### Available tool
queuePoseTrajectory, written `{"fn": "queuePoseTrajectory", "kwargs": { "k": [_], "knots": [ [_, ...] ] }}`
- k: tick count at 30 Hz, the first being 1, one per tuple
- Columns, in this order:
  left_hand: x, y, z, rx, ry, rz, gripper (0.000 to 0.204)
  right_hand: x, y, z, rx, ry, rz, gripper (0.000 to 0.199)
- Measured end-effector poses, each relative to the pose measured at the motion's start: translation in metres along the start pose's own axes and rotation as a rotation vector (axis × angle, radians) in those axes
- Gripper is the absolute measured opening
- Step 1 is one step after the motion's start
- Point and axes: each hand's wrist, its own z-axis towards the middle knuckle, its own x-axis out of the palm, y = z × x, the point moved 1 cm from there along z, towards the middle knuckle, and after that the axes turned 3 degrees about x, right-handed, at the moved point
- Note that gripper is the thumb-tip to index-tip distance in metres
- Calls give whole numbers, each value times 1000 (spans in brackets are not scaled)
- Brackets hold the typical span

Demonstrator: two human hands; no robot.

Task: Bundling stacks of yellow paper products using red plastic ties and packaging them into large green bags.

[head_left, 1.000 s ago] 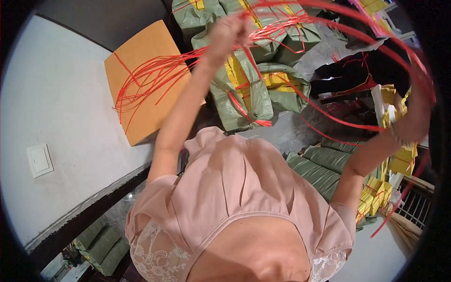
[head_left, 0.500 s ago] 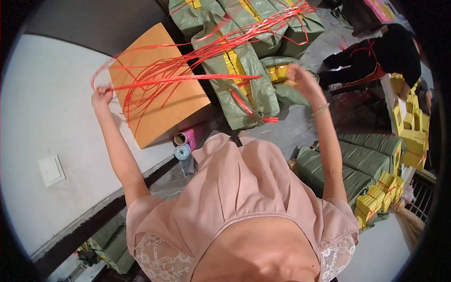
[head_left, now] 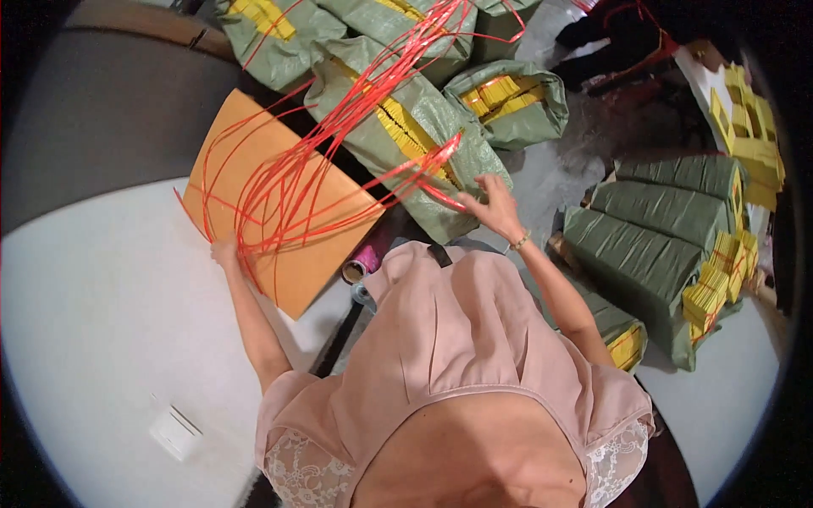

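Since half a second before, both arms had dropped — the left hand [head_left: 225,251] gripped the red straps [head_left: 339,144] at nine o'clock over the orange board [head_left: 279,254], the right hand [head_left: 495,207] pinched strands at three, spreading the bundle above the green sacks [head_left: 423,110].

left hand [head_left: 225,251] | we lowered it onto the orange board [head_left: 279,203] || right hand [head_left: 495,206] | we drew it nearer || red strings [head_left: 339,144] | they bunched between our hands
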Motion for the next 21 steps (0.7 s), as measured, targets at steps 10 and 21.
{"fn": "queuePoseTrajectory", "kwargs": {
  "k": [10,21],
  "knots": [
    [-95,-312,-203,1771,403,-411,93,25,0,-50,56,-366,35,82],
    [-33,-375,-214,2089,782,-341,9,68,-20,-39,292,-621,485,8]
  ]
}}
